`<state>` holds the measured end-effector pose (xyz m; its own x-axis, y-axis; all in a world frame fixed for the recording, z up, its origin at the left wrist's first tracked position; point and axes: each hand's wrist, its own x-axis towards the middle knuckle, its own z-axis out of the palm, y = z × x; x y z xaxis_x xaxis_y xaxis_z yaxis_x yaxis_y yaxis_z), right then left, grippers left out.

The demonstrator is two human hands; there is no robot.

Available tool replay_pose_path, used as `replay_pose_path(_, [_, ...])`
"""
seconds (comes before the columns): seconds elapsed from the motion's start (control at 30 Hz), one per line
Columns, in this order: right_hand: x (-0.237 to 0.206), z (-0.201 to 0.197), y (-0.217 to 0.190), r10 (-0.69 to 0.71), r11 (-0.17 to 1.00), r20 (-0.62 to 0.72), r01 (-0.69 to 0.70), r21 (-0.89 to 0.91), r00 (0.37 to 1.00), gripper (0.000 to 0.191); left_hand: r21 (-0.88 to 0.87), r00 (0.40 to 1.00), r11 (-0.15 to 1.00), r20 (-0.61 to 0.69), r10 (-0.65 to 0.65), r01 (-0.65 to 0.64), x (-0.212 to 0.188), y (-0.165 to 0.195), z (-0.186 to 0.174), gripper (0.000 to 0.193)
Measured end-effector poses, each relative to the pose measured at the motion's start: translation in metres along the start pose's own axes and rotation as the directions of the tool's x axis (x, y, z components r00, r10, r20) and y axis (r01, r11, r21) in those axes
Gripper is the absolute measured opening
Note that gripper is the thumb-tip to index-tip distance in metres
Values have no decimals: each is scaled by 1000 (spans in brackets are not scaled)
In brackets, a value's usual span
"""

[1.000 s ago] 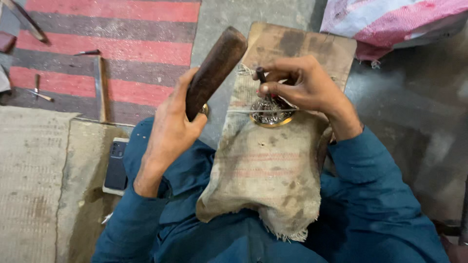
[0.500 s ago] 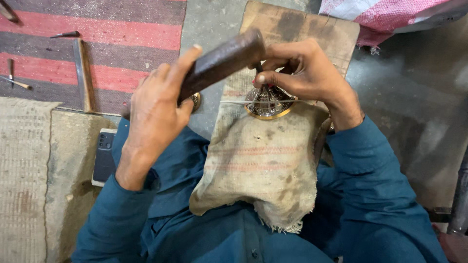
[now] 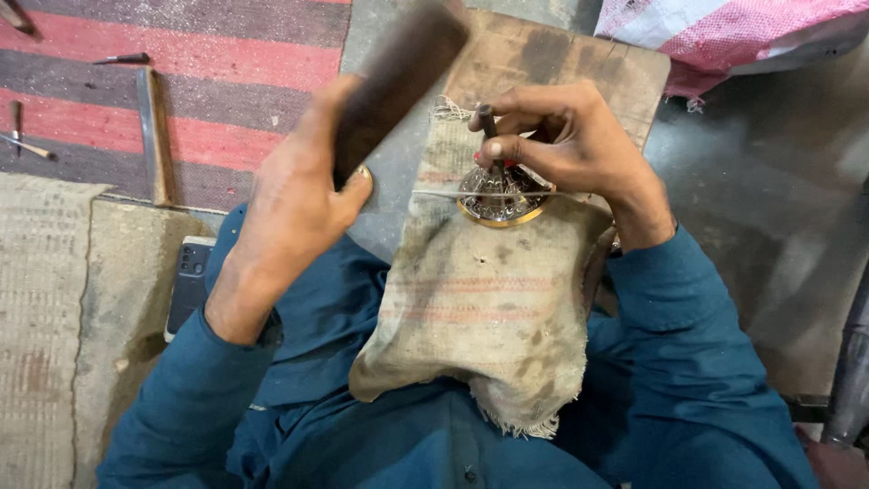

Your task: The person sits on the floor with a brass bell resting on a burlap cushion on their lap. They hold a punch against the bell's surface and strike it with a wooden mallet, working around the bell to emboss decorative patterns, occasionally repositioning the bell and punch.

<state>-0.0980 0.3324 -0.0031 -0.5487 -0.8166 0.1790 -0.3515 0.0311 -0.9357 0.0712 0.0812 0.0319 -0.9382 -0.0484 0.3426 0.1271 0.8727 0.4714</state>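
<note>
The left hand [image 3: 294, 195] grips a dark wooden mallet block [image 3: 398, 77], its long axis slanting toward the upper right. The right hand's [image 3: 561, 149] fingers pinch a thin dark punch [image 3: 490, 136] upright on the round ornate brass piece [image 3: 501, 195] at frame centre, atop worn burlap sacking [image 3: 480, 317].

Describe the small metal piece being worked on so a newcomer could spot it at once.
Start at the wooden board lying ahead of the person's lap, half draped in a stained burlap cloth. Near the cloth's top edge, right under the right hand, sits the round metal piece. It is the only shiny thing there: a small ornate dome with a brass-coloured rim, held by a thin wire crossing it.
</note>
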Motion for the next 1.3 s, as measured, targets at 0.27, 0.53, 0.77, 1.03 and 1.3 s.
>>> replay_pose_path(0.27, [0,-1,-1,51,999,9,-51,12,999,35,337,999,941,48,-4,-12,1,0,2,75])
replay_pose_path(0.53, [-1,-2,3,29,993,39,-33,112,999,27,17,1000,1000,-13,21,-20,4,1,-1,75])
replay_pose_path(0.77, [-2,-3,6,49,994,46,-53,95,998,25,-163,1000,986,-4,-24,23,6,-5,-2,72])
replay_pose_path(1.03, [-1,-5,9,2,994,63,-9,109,998,26,178,997,981,22,71,-73,6,-8,-5,79])
replay_pose_path(1.3, [-1,-5,10,22,990,66,-31,137,998,28,210,996,974,12,89,-89,8,-6,-8,76])
